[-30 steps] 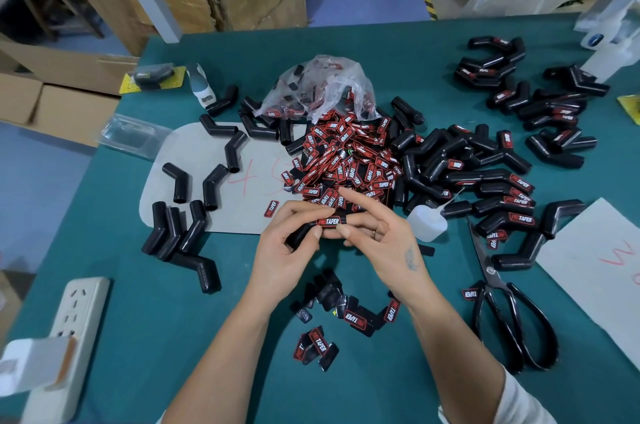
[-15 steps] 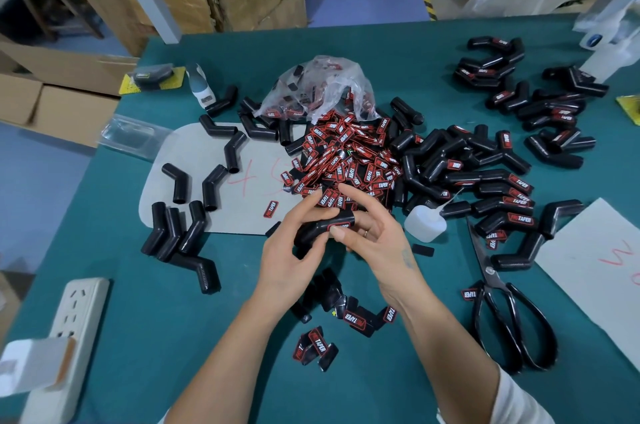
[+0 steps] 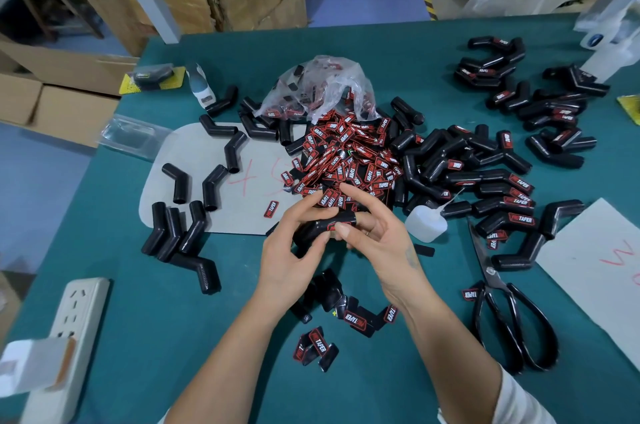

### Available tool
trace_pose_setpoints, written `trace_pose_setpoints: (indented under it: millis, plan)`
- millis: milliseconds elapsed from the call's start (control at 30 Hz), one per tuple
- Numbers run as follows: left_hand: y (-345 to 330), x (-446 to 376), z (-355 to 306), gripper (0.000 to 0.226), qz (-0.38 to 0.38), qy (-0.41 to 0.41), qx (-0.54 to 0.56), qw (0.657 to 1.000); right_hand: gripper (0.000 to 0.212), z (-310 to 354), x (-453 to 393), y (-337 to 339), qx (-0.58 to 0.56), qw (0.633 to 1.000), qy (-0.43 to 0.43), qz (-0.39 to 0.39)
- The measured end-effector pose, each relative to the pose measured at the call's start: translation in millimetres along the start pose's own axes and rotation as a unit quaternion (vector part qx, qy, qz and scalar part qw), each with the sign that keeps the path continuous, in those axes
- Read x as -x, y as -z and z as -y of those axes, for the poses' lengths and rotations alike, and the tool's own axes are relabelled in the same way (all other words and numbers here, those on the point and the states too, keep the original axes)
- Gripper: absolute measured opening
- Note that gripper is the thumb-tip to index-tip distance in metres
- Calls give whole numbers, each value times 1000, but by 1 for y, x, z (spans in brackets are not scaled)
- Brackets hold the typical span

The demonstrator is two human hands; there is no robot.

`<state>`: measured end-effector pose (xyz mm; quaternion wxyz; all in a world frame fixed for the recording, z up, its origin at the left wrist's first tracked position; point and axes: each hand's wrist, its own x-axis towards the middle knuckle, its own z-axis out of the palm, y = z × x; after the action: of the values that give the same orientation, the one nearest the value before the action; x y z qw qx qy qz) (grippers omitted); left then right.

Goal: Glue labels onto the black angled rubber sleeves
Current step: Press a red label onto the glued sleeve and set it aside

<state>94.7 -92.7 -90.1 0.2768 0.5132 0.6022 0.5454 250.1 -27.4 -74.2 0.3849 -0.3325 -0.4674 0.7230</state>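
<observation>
Sleeve in hand: a black angled sleeve is held above the table, in front of the label heap, between the two hands.
Long axis: its upper arm is laid roughly left to right, rising slightly toward the right; the bend and lower arm are turned down to the left, into the left palm.
Label on it: a red and black patch can be made out on the upper arm, beside the right thumb; whether it is fully seated cannot be told.
Left hand: fingers are curled round the sleeve's lower arm and bend, so it is gripped there.
Right hand: the thumb is pressed at the label end and the sleeve's tip is met by the curled fingers; the forefinger is raised clear. The label end is judged nearer this hand.
Step judged: the label is probably being pressed down.
Label heap: spilled from a clear bag, just beyond the hands.
Glue bottle: lying just right of the right hand, nozzle pointed up and right.
Bare sleeves: set to the left, on and beside a grey sheet.
Labelled sleeves: piled to the right.
Scissors: lying at the near right.
</observation>
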Motion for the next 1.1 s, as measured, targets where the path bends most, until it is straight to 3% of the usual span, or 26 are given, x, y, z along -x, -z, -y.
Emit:
trace_pose_setpoints:
  millis: [133, 267, 433, 633, 833, 1100]
  plan:
    - [2, -1, -2, 51, 6, 10, 16, 1000, 52, 0, 0, 1, 22, 1000, 5, 0]
    - [4, -4, 0, 51, 12, 2, 20, 1000, 48, -3, 0, 3, 61, 998, 20, 13]
    - [7, -8, 6, 31, 18, -64, -19, 998, 46, -5, -2, 6, 87, 995, 35, 23]
    - [7, -7, 9, 16, 18, 1, 27, 999, 39, -6, -1, 4, 101, 992, 72, -6]
    - [7, -8, -2, 21, 19, 49, 105, 993, 51, -6, -2, 1, 102, 991, 75, -43]
    - [6, -8, -7, 22, 10, 88, 111, 990, 46, -8, 0, 2, 109, 990, 76, -38]
